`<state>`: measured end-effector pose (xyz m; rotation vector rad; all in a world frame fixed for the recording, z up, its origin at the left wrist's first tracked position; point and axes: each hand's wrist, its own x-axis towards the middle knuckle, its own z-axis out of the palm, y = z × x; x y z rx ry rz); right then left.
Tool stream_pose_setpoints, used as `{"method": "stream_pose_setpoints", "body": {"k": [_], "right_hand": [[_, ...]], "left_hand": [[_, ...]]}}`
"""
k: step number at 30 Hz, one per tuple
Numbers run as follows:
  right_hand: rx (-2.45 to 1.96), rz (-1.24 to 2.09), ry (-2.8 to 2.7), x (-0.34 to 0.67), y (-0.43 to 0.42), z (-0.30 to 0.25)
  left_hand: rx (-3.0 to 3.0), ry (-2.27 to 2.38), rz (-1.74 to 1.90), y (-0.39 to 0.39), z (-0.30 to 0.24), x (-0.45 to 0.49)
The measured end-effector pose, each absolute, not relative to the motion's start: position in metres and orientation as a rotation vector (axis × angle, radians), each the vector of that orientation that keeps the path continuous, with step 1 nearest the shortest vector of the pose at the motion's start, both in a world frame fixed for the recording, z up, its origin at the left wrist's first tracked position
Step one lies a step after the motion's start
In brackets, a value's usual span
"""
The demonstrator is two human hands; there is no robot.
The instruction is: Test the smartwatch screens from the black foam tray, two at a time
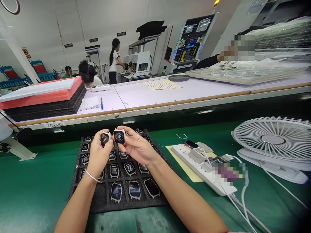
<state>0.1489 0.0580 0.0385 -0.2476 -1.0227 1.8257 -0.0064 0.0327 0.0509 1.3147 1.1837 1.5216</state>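
My left hand (100, 152), with a silver bangle at its wrist, grips a smartwatch case (105, 139) whose dark screen shows a small lit pattern. Close beside it, my right hand (138, 145) pinches a second smartwatch case (119, 137) with a lit face; neither has a strap. Both are held above a black foam tray (97, 205) on the green bench. Several more watches sit in the tray's pockets, many with white text on their screens. One in the front row (152, 187) has a dark screen. My hands and forearms hide part of the tray.
To the right are a white power strip (179, 150) with cables and a white fan (269, 139). A raised shelf (145, 100) runs behind, bearing stacked foam sheets (43, 94), a pen (101, 103) and a sticker sheet (162, 84). Other people work beyond it.
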Motion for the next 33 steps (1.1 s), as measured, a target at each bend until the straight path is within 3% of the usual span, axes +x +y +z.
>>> {"method": "stream_pose_setpoints", "body": {"k": [8,33], "right_hand": [[-0.434,1.897,-0.848,0.157,0.079,0.035],[-0.589,1.426,-1.223,0.153,0.061,0.042]], "left_hand": [[0.986,0.980,1.406,0.043,0.053,-0.009],[1.144,0.946,1.428,0.040,0.053,-0.008]]}}
